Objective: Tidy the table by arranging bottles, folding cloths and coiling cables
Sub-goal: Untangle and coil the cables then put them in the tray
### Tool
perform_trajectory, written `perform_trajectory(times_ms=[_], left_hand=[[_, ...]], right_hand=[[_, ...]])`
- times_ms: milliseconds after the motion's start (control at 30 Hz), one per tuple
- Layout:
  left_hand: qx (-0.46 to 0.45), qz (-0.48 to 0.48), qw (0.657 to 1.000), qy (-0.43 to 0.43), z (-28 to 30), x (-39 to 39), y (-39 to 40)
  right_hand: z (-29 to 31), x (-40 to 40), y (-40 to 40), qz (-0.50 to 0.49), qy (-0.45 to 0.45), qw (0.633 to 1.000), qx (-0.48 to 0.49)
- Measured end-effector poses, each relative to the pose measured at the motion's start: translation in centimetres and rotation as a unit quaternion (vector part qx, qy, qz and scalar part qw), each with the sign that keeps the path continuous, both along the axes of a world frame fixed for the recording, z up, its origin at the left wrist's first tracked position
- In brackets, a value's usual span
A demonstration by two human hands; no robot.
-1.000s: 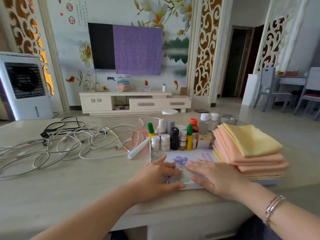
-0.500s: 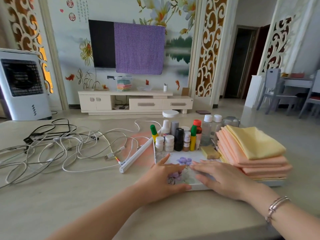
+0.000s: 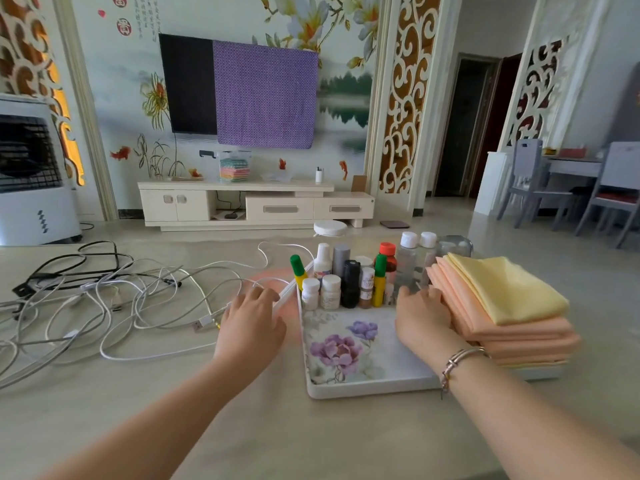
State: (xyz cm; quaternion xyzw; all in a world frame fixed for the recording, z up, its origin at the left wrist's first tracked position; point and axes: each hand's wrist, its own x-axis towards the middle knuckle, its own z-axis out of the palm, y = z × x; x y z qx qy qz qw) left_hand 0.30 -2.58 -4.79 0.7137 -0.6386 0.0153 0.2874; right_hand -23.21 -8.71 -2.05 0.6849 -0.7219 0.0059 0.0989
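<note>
A white tray (image 3: 363,386) with purple flowers printed on it lies on the table. Several small bottles (image 3: 349,282) stand upright in its far part. A stack of folded peach cloths (image 3: 516,336) topped by a yellow cloth (image 3: 509,292) fills its right side. My left hand (image 3: 251,323) hovers left of the tray over the white cables (image 3: 114,306), fingers relaxed. My right hand (image 3: 420,318) rests against the left edge of the cloth stack, fingers straight.
A tangle of white and black cables covers the table's left half. A white stick-like bar (image 3: 289,292) lies along the tray's left edge. Beyond the table are a TV stand (image 3: 242,206), an air cooler (image 3: 34,174) and grey chairs (image 3: 533,188).
Both hands have left the tray's flowered middle. The left hand moved left over the cables, the right hand moved right against the cloth stack. The view has come closer.
</note>
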Motion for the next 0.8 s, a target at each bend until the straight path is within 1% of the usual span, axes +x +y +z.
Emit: perform_trajectory(times_ms=[100, 200, 367, 500, 567, 667, 733, 800], left_hand=[[0.039, 0.026, 0.999, 0.006, -0.2, 0.6, -1.1], [0.039, 0.021, 0.999, 0.011, -0.3, 0.5, -2.4], [0.038, -0.017, 0.998, 0.041, 0.4, -0.5, -4.1], [0.027, -0.07, 0.997, 0.033, 1.1, -1.1, -5.5], [0.035, -0.08, 0.996, 0.026, 1.2, -1.5, -6.3], [0.047, -0.075, 0.996, 0.024, 1.3, -1.9, -7.2], [0.05, -0.073, 0.995, 0.037, 1.1, -2.1, -7.4], [0.047, -0.073, 0.995, 0.055, 0.8, -2.0, -7.4]], right_hand=[[0.4, 0.3, -0.9, -0.009, 0.025, 1.0, 0.013], [1.2, 0.5, -2.3, -0.013, 0.033, 0.999, 0.024], [2.9, 0.0, -3.7, 0.014, -0.01, 0.999, 0.049], [3.6, -0.2, -4.6, 0.025, -0.036, 0.998, 0.05], [3.6, -0.4, -5.2, 0.016, -0.074, 0.997, 0.03], [3.7, -0.4, -5.9, -0.028, -0.155, 0.987, -0.001], [3.2, -0.5, -6.2, -0.019, -0.17, 0.985, -0.038], [2.6, -0.7, -6.3, 0.006, -0.157, 0.984, -0.089]])
